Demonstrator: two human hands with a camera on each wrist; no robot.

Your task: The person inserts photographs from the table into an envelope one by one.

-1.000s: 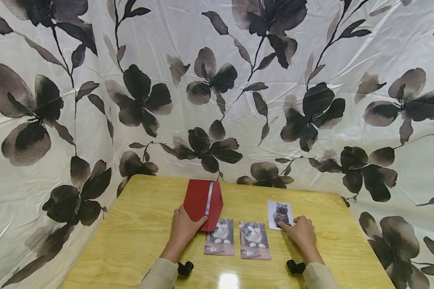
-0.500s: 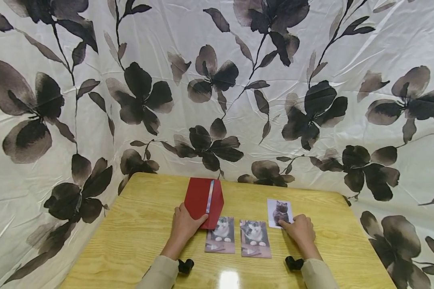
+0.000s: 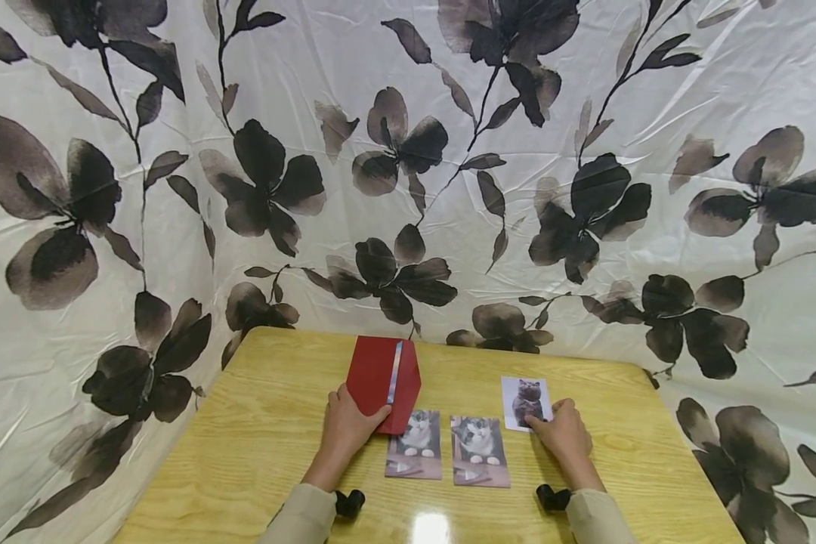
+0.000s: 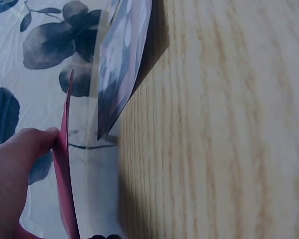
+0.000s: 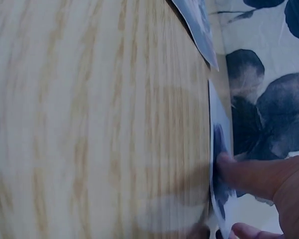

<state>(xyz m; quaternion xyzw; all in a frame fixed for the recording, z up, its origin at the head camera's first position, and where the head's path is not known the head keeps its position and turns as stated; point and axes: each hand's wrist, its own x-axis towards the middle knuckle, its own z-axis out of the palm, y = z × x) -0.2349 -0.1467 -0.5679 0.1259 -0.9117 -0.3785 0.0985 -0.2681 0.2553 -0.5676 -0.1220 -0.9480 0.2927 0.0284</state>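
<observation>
My left hand (image 3: pixel 347 427) holds a red envelope (image 3: pixel 374 374) by its lower left edge, thumb on the face that carries a shiny silvery strip (image 3: pixel 394 372). In the left wrist view the envelope (image 4: pixel 65 181) appears edge-on, raised off the table. On the right, my right hand (image 3: pixel 563 436) grips a photo card of a dark grey cat (image 3: pixel 528 394) at its lower right corner. The right wrist view has the thumb pressed on this card (image 5: pixel 216 107), with a fingertip near its lower edge; the other fingers are mostly hidden.
Between the hands lie two similar photo cards of a grey-and-white cat, a left card (image 3: pixel 413 462) partly covered by the envelope and a right card (image 3: pixel 480 470). The wooden table (image 3: pixel 245 423) ends at a floral curtain (image 3: pixel 313 249) behind and along the sides.
</observation>
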